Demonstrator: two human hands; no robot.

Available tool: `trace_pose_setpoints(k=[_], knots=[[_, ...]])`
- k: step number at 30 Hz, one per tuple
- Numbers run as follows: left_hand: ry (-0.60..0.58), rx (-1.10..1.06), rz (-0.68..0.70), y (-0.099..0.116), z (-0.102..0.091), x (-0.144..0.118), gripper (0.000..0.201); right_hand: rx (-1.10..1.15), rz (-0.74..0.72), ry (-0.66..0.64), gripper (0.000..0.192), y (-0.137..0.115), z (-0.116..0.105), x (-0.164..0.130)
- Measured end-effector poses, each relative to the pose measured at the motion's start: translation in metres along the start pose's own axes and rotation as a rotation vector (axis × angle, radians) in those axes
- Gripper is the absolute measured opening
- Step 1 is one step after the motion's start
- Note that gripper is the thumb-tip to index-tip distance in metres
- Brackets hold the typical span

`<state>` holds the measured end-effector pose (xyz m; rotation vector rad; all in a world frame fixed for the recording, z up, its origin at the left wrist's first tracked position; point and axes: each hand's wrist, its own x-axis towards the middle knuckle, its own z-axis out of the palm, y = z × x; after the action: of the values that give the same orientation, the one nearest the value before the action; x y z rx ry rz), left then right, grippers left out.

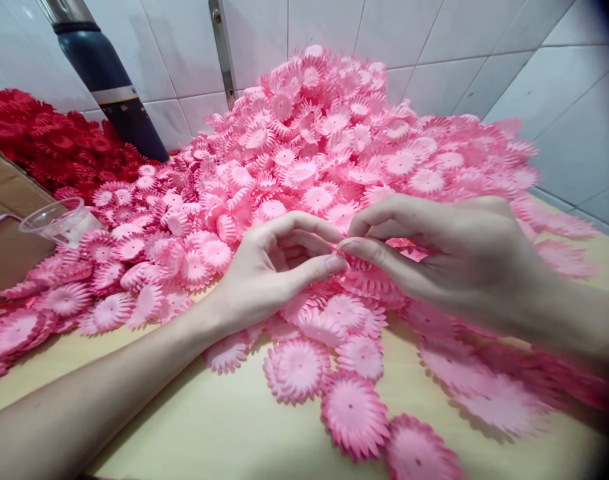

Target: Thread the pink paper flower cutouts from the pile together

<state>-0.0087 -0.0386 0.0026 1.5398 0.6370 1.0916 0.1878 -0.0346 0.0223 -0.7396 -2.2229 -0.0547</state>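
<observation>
My left hand [277, 263] and my right hand [439, 247] meet fingertip to fingertip in mid-view. Thumb and forefinger of each are brought together in a pinch. Whatever lies between the tips is too small or too hidden to make out. Just beneath and behind them, a big heap of pink fringed flower discs [317, 200] rises against the wall. A separate pink disc [354, 410] with a tiny centre hole lies on the table below my hands, beside another pink disc [299, 367].
Red flower discs [44, 147] are piled at the left, next to a dark bottle [114, 87]. A clear plastic cup [59, 223] tilts by a cardboard box [9, 213]. White tiled walls [434, 40] bound the pale table [194, 427] at the back and right.
</observation>
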Motion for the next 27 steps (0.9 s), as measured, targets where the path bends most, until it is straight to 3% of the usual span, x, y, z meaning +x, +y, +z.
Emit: trace_pose_setpoints(k=[8, 15, 18, 22, 27], knots=[[0.068, 0.012, -0.002, 0.003, 0.002, 0.002, 0.017, 0.038, -0.053, -0.120, 0.009, 0.010, -0.003, -0.005], [0.024, 0.042, 0.012, 0.003, 0.001, 0.000, 0.020, -0.026, -0.064, -0.050, 0.009, 0.009, 0.003, -0.008], [0.057, 0.050, 0.005, 0.003, 0.002, 0.001, 0.021, -0.085, -0.092, 0.009, 0.006, 0.009, 0.002, -0.006], [0.127, 0.088, -0.013, 0.009, 0.004, 0.003, 0.021, -0.146, 0.086, 0.175, 0.006, 0.003, 0.001, -0.001], [0.150, 0.105, 0.013, 0.013, 0.005, 0.001, 0.021, 0.029, 0.342, 0.318, 0.006, -0.001, 0.000, 0.001]])
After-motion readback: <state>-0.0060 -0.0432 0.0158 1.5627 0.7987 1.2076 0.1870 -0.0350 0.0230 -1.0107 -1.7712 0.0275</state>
